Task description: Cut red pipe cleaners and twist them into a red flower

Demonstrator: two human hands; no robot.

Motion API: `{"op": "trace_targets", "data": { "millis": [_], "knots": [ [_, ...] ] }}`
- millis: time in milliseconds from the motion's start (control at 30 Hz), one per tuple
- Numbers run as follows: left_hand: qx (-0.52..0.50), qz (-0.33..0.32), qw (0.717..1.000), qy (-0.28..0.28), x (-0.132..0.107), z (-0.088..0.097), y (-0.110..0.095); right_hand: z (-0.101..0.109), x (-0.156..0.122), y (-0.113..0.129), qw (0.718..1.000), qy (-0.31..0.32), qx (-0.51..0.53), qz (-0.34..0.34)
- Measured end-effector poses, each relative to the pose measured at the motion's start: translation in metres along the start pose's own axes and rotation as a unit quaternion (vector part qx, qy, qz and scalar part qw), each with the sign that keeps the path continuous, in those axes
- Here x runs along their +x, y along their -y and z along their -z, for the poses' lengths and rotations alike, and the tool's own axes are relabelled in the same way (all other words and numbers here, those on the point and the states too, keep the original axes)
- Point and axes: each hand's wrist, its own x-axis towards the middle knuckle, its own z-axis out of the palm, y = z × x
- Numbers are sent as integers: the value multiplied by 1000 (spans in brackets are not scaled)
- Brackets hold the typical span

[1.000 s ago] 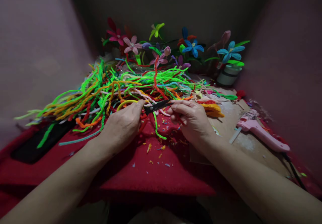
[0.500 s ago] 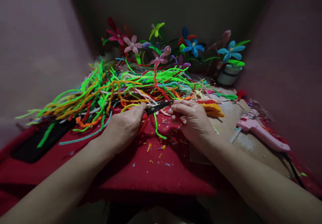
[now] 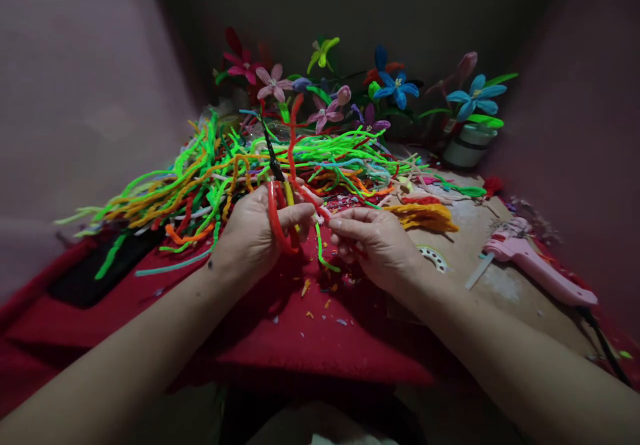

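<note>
My left hand (image 3: pixel 255 228) is closed round a pair of scissors (image 3: pixel 273 158) with red and yellow handles. Their black blades point up and away from me. Opposite it, my right hand (image 3: pixel 377 238) pinches a red pipe cleaner (image 3: pixel 294 141) between thumb and fingertips. That stem runs left past the left fingertips, then bends upward beside the blades; whether the left fingers also grip it I cannot tell. Below and between the hands, a short green pipe cleaner (image 3: pixel 320 248) hangs or lies over the red cloth (image 3: pixel 280 338).
Behind the hands spreads a heap of coloured pipe cleaners (image 3: pixel 330 151). Pipe-cleaner flowers (image 3: pixel 399 89) stand at the back, near a pale jar (image 3: pixel 470 146). At right, a pink glue gun (image 3: pixel 540 261) rests on cardboard (image 3: pixel 500 311). A dark flat object (image 3: pixel 93 278) lies left.
The scissors have turned in my left hand from pointing right, toward the right fingers, to pointing upward. The red pipe cleaner now shows stretched between the hands. The view has shifted slightly.
</note>
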Motion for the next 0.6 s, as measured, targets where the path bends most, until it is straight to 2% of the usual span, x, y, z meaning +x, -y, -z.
{"op": "trace_targets", "data": {
  "millis": [100,200,400,600],
  "knots": [
    [-25,29,999,-12,1,0,2,-2,-2,-3,997,39,-59,-8],
    [6,31,999,-7,-1,1,2,-5,-4,-3,994,42,-96,-22],
    [-8,-6,999,-37,-5,-3,-7,-5,-6,-1,992,60,-98,-48],
    [-11,-3,999,-48,-5,-3,-6,-7,-7,0,991,53,-100,-65]
  ]
}}
